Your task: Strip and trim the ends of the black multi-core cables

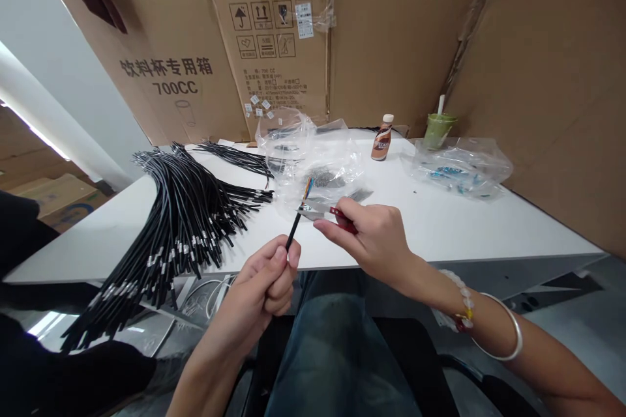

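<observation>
My left hand is closed round a black cable, which slants upward from the fingers. Thin coloured wires, blue and orange among them, fan out of its upper end. Closed on the red handles of a pair of scissors, my right hand holds the metal blades at the cable's end, where the coloured wires come out. Whether the blades touch the wires I cannot tell. Behind them lies a clear plastic bag with small dark grey contents.
A large bundle of black cables spreads over the left of the white table and hangs past its front edge. A small brown bottle, a green cup and another plastic bag stand or lie to the right. Cardboard walls the back.
</observation>
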### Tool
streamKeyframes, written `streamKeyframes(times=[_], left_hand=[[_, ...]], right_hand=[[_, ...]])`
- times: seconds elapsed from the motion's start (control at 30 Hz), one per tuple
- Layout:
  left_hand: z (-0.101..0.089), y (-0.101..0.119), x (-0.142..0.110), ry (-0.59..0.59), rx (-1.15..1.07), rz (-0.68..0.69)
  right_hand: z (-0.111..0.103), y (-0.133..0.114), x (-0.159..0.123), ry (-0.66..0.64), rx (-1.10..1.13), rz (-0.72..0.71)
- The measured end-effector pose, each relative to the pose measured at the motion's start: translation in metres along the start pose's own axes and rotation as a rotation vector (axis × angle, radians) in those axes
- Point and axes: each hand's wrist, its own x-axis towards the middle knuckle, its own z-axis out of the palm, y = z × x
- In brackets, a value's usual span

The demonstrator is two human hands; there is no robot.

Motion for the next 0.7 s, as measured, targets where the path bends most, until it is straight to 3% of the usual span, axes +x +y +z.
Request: streamKeyframes(times=[0.2,0.5,0.7], left_hand=[[-0.025,0.006,0.060,0.006,0.015,-0.028],[-0.056,0.057,0.162,0.130,0.072,-0.181],[-0.064,0.079,0.216,0.243,0.129,-0.263]], right_hand=[[0.029,0.039,0.027,-0.314,0.015,0.349],[0.067,0.101,0.099,-0.528,-0.071,0.451],[0.087,0.119,0.134,-0.640,-0.185,0.533]])
